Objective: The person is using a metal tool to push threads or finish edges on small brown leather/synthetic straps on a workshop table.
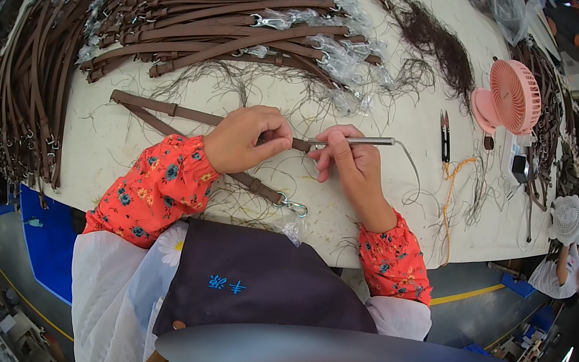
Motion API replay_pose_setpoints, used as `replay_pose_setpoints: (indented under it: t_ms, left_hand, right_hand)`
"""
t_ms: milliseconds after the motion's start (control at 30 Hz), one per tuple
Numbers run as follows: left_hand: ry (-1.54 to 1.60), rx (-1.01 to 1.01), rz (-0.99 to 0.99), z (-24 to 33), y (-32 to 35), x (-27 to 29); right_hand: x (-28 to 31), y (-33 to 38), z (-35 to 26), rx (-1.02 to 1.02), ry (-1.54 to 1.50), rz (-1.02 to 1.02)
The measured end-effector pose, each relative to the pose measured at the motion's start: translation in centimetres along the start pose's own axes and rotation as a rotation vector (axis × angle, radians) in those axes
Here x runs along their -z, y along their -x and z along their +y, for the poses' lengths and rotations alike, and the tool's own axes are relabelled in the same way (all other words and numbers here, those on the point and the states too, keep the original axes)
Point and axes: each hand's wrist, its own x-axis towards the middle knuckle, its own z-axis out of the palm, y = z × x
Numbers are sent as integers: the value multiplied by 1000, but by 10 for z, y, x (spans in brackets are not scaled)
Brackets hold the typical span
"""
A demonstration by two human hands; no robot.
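Note:
A brown strap lies folded in front of me, its upper length running under my left hand toward my right hand. The left thumb and fingers are closed at that strap, near its end. Between the right thumb and fingers is a slim metal pen-like tool with a thin cord trailing from its back. Its tip is close to the strap's end, partly hidden by my fingers. Below, the strap's other end carries a silver snap hook with clear plastic wrap hanging from it.
Many brown straps with wrapped metal hooks are piled at the far side; another bundle hangs at left. Loose threads litter the white table. To the right are dark thread snips, an orange cord and a pink fan.

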Motion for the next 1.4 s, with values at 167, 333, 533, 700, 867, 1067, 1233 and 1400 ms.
replay_pose_setpoints:
  t_ms: [167, 333, 533, 700, 867, 1067, 1233, 1400]
  left_hand:
    - [-8, -53, 10, -5, 0, -1]
    - [-22, -196, -117, -4, 0, 9]
    - [-51, -20, 25, 8, 2, -4]
    - [-253, -201, 144, -3, 2, -14]
    - [-55, -29, 68, 0, 1, -8]
    - [-86, -53, 51, -2, 2, -7]
    - [-108, -70, 46, -1, 2, -7]
    - [-130, -92, 36, -1, 1, -6]
  right_hand:
    - [0, 0, 1, 5, 9, -7]
    - [1, 0, -1, 8, 1, 0]
    - [3, 0, -1, -26, -14, -16]
    - [2, 1, -2, -12, 16, -43]
    - [2, 2, -2, -52, 37, -43]
    - [1, 2, -2, -42, 58, -45]
    - [1, 2, -3, -71, 69, -43]
    - [2, 1, 1, -22, 60, -43]
